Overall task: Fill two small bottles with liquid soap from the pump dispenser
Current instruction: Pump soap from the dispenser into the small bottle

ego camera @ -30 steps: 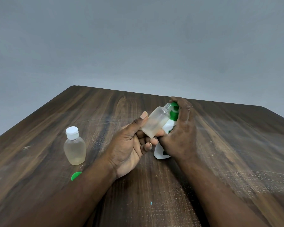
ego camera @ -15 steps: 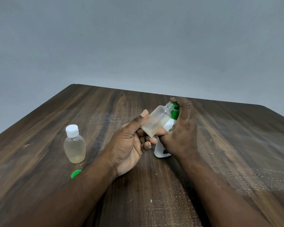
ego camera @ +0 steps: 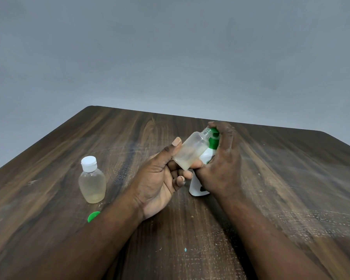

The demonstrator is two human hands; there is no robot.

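My left hand [ego camera: 160,182] holds a small clear uncapped bottle [ego camera: 191,151] between thumb and fingers, tilted with its mouth up against the green pump head of the white dispenser [ego camera: 196,186]. A little pale liquid lies in its lower end. My right hand [ego camera: 220,162] wraps round the dispenser, fingers curled over the green pump top [ego camera: 213,140]. A second small bottle [ego camera: 92,181] with a white cap stands upright on the table at the left, with pale soap in it. A loose green cap [ego camera: 93,216] lies near my left forearm.
Everything sits on a dark wooden table [ego camera: 281,199] whose far edge meets a plain grey wall. Its left edge runs diagonally close to the capped bottle. A tiny teal speck [ego camera: 185,249] lies on the wood near me.
Both hands, the tilted bottle and the dispenser stay almost where they were; the view has shifted slightly. The capped bottle and green cap have not moved.
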